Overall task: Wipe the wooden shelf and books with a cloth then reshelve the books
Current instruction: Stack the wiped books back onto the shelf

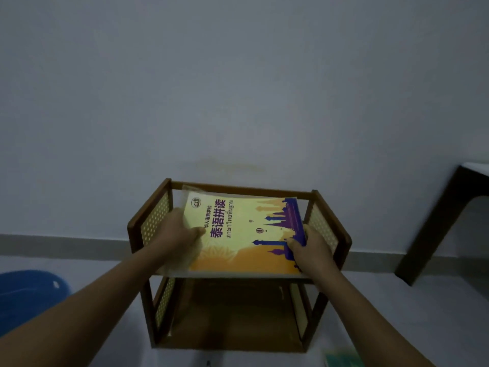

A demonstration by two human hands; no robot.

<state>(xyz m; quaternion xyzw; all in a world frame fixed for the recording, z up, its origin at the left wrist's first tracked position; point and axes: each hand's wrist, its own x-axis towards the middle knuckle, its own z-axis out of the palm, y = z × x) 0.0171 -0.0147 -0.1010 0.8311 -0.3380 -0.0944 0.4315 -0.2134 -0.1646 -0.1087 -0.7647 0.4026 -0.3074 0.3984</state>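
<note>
A small two-tier wooden shelf (pixel 344 234) with perforated side panels stands on the floor against the wall. A yellow and purple book (pixel 243 242) lies flat across its top tier, on top of a pale stack of books or papers whose edges show at the left and front. My left hand (pixel 177 231) grips the book's left edge, thumb on the cover. My right hand (pixel 309 247) grips the book's right, purple edge. The lower tier (pixel 232 313) holds nothing that I can see. No cloth is in view.
A blue plastic basin (pixel 29 295) sits on the floor at the left. A dark wooden table leg (pixel 434 229) stands at the right. A green book corner (pixel 341 360) shows on the floor at the bottom right. The light is dim.
</note>
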